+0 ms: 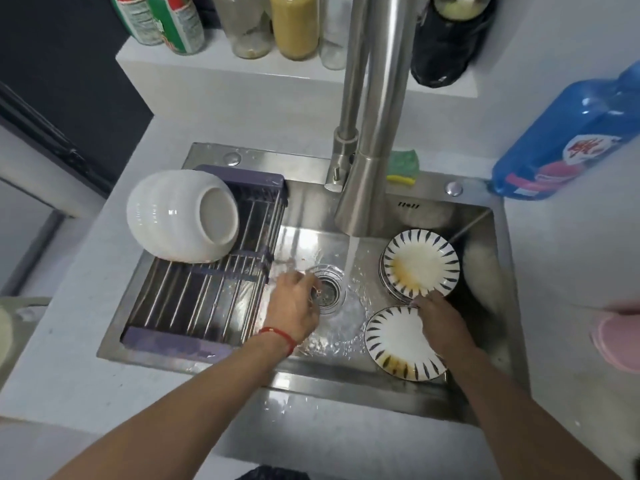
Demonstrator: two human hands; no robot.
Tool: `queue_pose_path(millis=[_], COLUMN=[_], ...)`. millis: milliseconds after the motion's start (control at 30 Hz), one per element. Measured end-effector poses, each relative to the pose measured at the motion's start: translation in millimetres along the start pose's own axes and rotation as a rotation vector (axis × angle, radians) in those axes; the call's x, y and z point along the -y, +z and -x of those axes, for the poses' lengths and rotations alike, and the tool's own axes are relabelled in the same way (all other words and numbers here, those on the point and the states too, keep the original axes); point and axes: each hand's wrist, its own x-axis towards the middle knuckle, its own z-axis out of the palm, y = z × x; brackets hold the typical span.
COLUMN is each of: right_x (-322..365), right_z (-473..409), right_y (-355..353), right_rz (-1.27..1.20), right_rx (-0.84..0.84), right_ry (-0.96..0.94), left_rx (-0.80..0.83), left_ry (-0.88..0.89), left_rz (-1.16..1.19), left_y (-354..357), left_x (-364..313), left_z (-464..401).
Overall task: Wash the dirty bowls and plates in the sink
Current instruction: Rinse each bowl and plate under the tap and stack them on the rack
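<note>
Item, at the left side of the stainless steel sink [498,306]: a purple-framed drying rack with steel bars [207,289] spans the basin, bearing one white ribbed ceramic bowl [181,216] tipped on its side at the rack's far-left corner, base facing right; apparently already washed. Item, centre of the basin: the left hand [294,306], red string at the wrist, reaches to the round steel drain strainer [325,289], fingers curled down at its rim; whether they grip anything cannot be told. Water runs from the tall brushed-steel tap [367,168] onto the basin floor just right of the strainer. Item, behind the tap on the sink's back edge: a green and yellow sponge [403,166]. Item, right side of the basin: a stack of white plates with dark striped rims [420,263], topmost stained orange, and nearer the front edge a single matching plate [394,341], also stained. The right hand [441,322] lies over that single plate, fingertips touching the stack's near rim, grip not discernible. Step judged: clearing the drain while selecting a plate; most plates remain unwashed. Next move calls for lifting one plate under the stream and fetching the sponge.
</note>
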Motion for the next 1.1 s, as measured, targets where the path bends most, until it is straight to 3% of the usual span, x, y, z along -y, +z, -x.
queue_pose_path(millis=[167, 267, 367, 433, 467, 600, 733, 833, 900, 967, 1033, 1100], right_x=[11, 23, 40, 57, 69, 134, 175, 172, 149, 122, 115, 138], right_z=[-7, -13, -20, -23, -22, -9, -14, 0, 14, 17, 5, -16], right_y=[-25, -39, -46, -51, -55, -48, -37, -39, -48, -52, -52, -49], right_rz=[-0.104, -0.322, -0.649, -0.786, -0.750, -0.160, -0.108, -0.138, -0.121, -0.003, 0.071, -0.014], right_rx=[0.019, 0.056, 0.065, 0.062, 0.033, -0.142, 0.067, 0.264, 0.281, 0.176, 0.103, 0.097], right_ry=[0.099, 0.211, 0.253, 0.243, 0.230, -0.027, -0.140, -0.486, -0.604, -0.496, -0.272, -0.147], left_rx=[0.383, 0.443, 0.479, 0.419, 0.346, 0.148, 0.115, 0.050, 0.017, -0.050, -0.019, 0.033], left_ry=[-0.160, -0.324, -0.519, -0.634, -0.671, -0.735, -0.719, -0.710, -0.748, -0.755, -0.737, -0.735], left_rz=[0.128, 0.316, 0.716, 0.999, 1.101, 1.220, 1.269, 1.308, 1.308, 1.319, 1.372, 1.388], left_y=[15, 15, 18, 19, 20, 58, 53, 40, 34, 28, 33, 39], left_x=[-12, -11, -9, -10, -11, 13, 3, 4, 13, 8, -2, -15], left_z=[1, -10, -19, -23, -24, -35, -29, -32, -39, -39, -36, -29])
